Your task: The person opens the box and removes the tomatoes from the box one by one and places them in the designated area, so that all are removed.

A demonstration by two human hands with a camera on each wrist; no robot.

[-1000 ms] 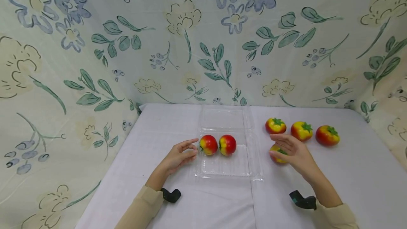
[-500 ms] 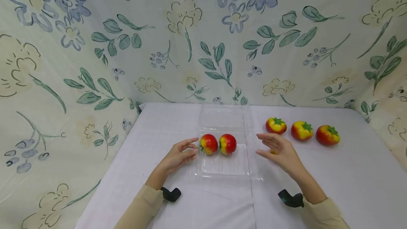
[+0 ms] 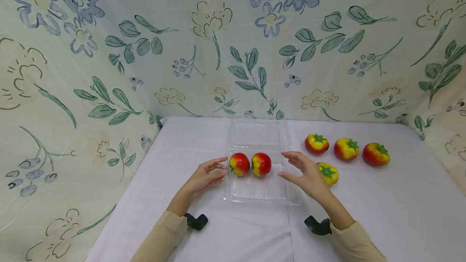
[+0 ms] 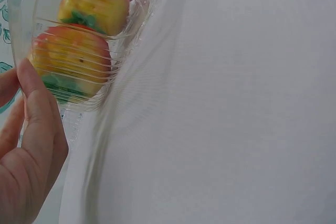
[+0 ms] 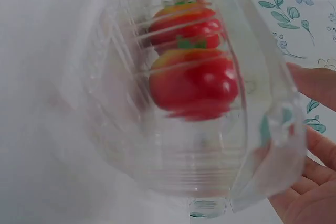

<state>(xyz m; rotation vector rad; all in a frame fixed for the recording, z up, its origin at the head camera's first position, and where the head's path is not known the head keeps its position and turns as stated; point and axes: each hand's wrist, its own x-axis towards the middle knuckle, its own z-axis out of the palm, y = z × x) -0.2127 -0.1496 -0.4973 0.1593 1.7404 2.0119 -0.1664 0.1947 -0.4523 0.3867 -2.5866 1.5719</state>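
Note:
A clear plastic clamshell box (image 3: 255,191) lies on the table with its lid (image 3: 255,134) folded back. Inside sit two red-and-yellow persimmons, a left one (image 3: 239,164) and a right one (image 3: 261,164), side by side. My left hand (image 3: 205,179) pinches the box's left rim between thumb and fingers, as the left wrist view (image 4: 31,129) also shows. Over the box's right edge hovers my right hand (image 3: 306,175), thumb and fingers spread apart and holding nothing. In the right wrist view, the right hand (image 5: 310,182) is partly seen through the clear wall.
Right of the box, another persimmon (image 3: 328,174) lies partly behind the right hand. A row farther back holds a left persimmon (image 3: 316,144), a middle one (image 3: 346,149) and a right one (image 3: 376,154). Floral cloth (image 3: 251,72) hangs behind the white-covered table (image 3: 400,209).
My right hand has moved left, from over the nearest loose persimmon to the box's right edge, uncovering that persimmon. My left hand and the boxed persimmons have stayed in place.

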